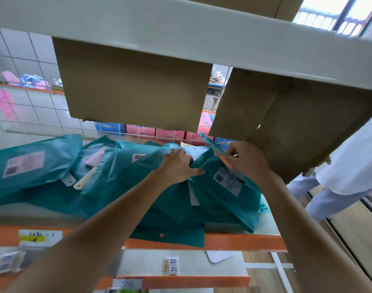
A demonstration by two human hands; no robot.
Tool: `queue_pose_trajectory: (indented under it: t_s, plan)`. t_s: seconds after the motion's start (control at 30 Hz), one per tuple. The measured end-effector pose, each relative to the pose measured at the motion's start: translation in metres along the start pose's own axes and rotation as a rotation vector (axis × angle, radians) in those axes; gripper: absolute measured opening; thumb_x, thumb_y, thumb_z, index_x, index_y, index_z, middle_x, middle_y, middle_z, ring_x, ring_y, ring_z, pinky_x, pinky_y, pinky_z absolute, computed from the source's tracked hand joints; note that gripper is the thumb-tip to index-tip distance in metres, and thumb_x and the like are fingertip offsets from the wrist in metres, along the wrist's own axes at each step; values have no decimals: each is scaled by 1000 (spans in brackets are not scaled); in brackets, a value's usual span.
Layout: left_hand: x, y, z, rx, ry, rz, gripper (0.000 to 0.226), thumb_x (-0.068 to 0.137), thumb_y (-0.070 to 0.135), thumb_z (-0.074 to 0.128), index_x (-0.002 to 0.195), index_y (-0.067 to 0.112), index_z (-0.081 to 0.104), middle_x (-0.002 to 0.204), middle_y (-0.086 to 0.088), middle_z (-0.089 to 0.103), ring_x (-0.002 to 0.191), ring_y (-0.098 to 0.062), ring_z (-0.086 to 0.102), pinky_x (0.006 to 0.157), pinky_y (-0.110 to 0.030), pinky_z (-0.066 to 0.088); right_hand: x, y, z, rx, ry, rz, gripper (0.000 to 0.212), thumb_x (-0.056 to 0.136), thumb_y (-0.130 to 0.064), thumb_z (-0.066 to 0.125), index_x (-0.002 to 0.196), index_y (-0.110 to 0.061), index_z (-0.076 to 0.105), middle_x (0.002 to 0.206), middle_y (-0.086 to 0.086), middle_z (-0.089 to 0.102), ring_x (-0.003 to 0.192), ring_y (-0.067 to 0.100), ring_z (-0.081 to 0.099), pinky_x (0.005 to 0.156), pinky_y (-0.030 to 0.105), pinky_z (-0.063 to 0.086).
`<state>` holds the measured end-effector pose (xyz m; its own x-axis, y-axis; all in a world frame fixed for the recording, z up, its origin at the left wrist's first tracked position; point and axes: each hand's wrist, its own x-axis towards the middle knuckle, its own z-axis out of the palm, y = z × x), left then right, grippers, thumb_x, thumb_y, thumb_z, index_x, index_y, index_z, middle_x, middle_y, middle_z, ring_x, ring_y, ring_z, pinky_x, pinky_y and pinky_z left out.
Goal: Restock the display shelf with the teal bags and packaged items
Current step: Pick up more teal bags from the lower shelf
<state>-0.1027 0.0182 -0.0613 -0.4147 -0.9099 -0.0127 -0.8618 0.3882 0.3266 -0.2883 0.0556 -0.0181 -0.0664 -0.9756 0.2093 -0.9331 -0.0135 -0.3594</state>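
Several teal bags lie piled on the middle shelf (265,227), which has an orange front rail. My left hand (177,166) grips the upper edge of a teal bag with a white barcode label (223,193) at the right of the pile. My right hand (247,158) pinches the top corner of the same bag, next to a thin orange strip. Another teal bag with a pink label (30,166) lies flat at the far left. More teal bags (126,166) overlap between them, one showing a white handle.
Two cardboard boxes (134,85) (286,123) hang down from the grey shelf (181,28) just above my hands. A lower shelf holds small packets (172,265). A person in light clothes (350,170) stands at the right. A wire grid backs the shelf.
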Motion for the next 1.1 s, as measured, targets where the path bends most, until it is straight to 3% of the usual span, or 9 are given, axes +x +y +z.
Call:
queue_pose_trajectory:
  t_s: [0.17,0.3,0.37,0.43,0.57,0.7,0.8,0.93,1.1]
  plan:
    - [8,9,10,31,12,-53,64,74,60,64,117,13,56,123,-8,46,122,-26,36,103,-40,30,0,5,-8,-45,-59,-62,18,81,-18,62,65,-23,54,77,-7,61,80,17,59,65,30,41]
    - [11,12,12,-21,58,-66,42,84,46,62,111,14,59,120,-7,49,119,-26,41,101,-39,32,-1,7,-8,-39,-49,-61,15,81,-17,61,68,-23,56,81,-6,65,83,16,61,69,32,45]
    - [11,12,11,-122,87,-52,31,86,38,63,105,13,59,115,-6,55,109,-24,49,91,-35,38,-2,7,-7,-30,-46,-61,15,81,-16,61,69,-24,56,83,-7,65,84,15,61,69,32,45]
    - [7,8,8,-276,103,-40,17,86,28,64,85,15,53,99,-5,59,91,-22,54,75,-30,40,-3,7,-5,-7,-49,-68,17,81,-16,61,68,-25,55,83,-6,66,83,15,61,68,31,44]
    - [-5,-13,-5,-367,191,-53,35,85,19,64,63,19,37,65,3,43,64,-16,42,55,-27,28,-6,4,1,19,-50,-94,18,81,-16,62,67,-26,54,76,-9,61,79,13,61,63,25,34]
    - [-16,-47,-18,-419,254,-159,28,84,12,66,64,16,46,71,0,49,69,-18,47,60,-26,30,-12,-1,11,16,-90,-100,15,82,-15,60,72,-25,57,79,-10,61,84,14,62,72,29,45]
    - [-25,-72,-26,-445,306,-255,34,84,10,66,61,18,41,83,-7,52,76,-20,47,65,-26,30,-20,-6,18,11,-136,-131,13,84,-18,60,74,-26,57,85,-6,63,89,17,61,78,32,47]
    - [-35,-91,-35,-439,313,-330,16,86,10,63,81,10,48,89,-11,52,76,-22,46,59,-29,30,-30,-13,24,30,-139,-175,7,84,-22,63,77,-22,60,90,-5,66,88,15,60,75,31,43]
    - [-42,-115,-37,-441,244,-386,18,85,6,62,102,5,57,103,-18,56,83,-24,49,70,-28,34,-40,-20,29,103,-104,-289,13,84,-27,67,78,-15,64,92,-2,68,85,16,60,71,31,43]
